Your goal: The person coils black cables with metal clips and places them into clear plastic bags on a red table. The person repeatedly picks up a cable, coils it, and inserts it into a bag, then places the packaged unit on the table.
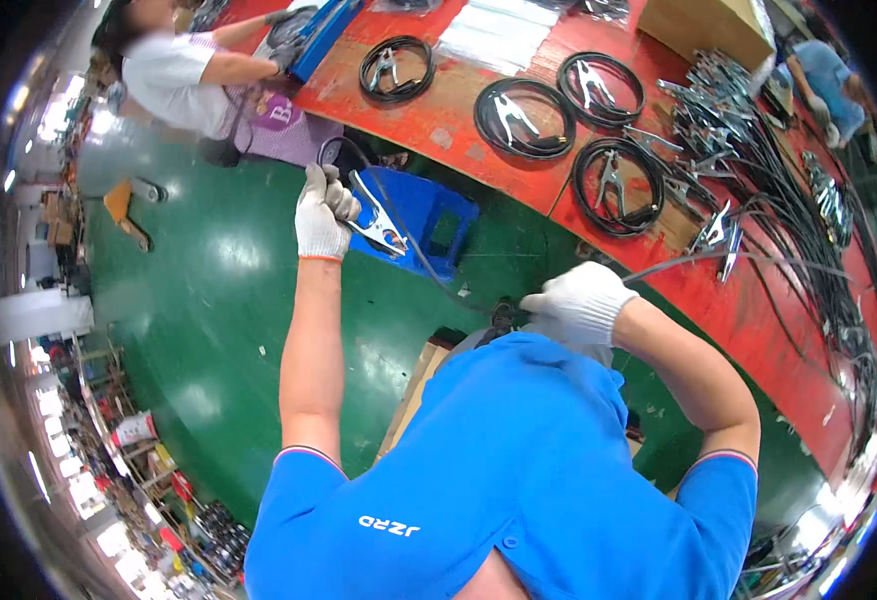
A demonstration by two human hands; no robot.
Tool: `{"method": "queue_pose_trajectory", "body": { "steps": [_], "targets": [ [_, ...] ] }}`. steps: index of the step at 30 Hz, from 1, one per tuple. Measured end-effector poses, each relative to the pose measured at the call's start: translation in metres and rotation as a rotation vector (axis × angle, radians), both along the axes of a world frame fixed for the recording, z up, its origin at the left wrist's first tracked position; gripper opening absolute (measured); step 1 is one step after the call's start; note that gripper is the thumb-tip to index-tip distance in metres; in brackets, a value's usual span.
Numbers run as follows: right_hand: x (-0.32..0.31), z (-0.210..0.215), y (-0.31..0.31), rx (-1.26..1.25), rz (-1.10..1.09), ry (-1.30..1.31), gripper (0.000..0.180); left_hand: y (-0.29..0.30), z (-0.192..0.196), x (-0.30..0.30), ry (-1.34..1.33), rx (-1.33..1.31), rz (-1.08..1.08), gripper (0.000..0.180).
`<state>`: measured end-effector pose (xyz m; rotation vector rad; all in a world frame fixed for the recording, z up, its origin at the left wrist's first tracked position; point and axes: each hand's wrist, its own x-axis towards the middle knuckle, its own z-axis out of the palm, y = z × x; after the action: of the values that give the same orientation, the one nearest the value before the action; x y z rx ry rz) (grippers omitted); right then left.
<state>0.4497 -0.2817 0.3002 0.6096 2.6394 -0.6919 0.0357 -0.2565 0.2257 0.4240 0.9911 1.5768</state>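
My left hand [324, 212], in a white knit glove, is raised and closed on a black cable [425, 262]. A silver spring clamp [381, 215] shows right beside its fingers, jaws pointing down. The cable arches over above this hand, then runs down and right toward my right hand [584, 303]. That hand, also gloved, is closed round the cable near the table's front edge. Its fingertips are partly hidden. From there more cable [749, 256] trails right to the bundle on the table.
A red table [439, 145] carries coiled cables with clamps [524, 120], loose clamps [719, 90] and a black cable bundle [809, 250]. A cardboard box [704, 30] stands behind. Below is a blue plastic stool [449, 205]. Co-workers are at far left [174, 80] and far right [824, 80].
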Motion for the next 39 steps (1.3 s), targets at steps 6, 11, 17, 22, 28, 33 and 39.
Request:
{"method": "queue_pose_trajectory", "body": {
  "steps": [6, 11, 17, 22, 28, 33, 39],
  "targets": [
    [-0.001, 0.026, 0.022, -0.099, -0.192, 0.466, 0.021, 0.006, 0.027, 0.096, 0.402, -0.012, -0.18, 0.039],
    [-0.008, 0.038, 0.081, 0.173, -0.321, 0.636, 0.024, -0.01, 0.053, 0.154, 0.657, -0.112, -0.437, 0.044],
    [0.001, 0.03, 0.137, 0.183, -0.253, 0.64, 0.031, 0.003, 0.068, 0.189, 0.302, -0.24, -0.602, 0.055],
    [0.006, 0.02, 0.157, -0.071, -0.239, 0.679, 0.04, 0.001, 0.075, 0.196, 0.104, -0.212, -0.588, 0.064],
    [0.001, 0.019, 0.181, -0.262, -0.237, 0.55, 0.052, 0.014, 0.077, 0.205, 0.075, -0.173, -0.611, 0.055],
    [-0.014, 0.003, 0.196, -0.257, -0.184, 0.522, 0.052, 0.01, 0.079, 0.208, 0.337, -0.363, -0.493, 0.045],
    [-0.005, -0.015, 0.189, -0.566, -0.203, 0.653, 0.039, 0.005, 0.12, 0.214, 0.487, -0.47, -0.624, 0.043]
  ]
}}
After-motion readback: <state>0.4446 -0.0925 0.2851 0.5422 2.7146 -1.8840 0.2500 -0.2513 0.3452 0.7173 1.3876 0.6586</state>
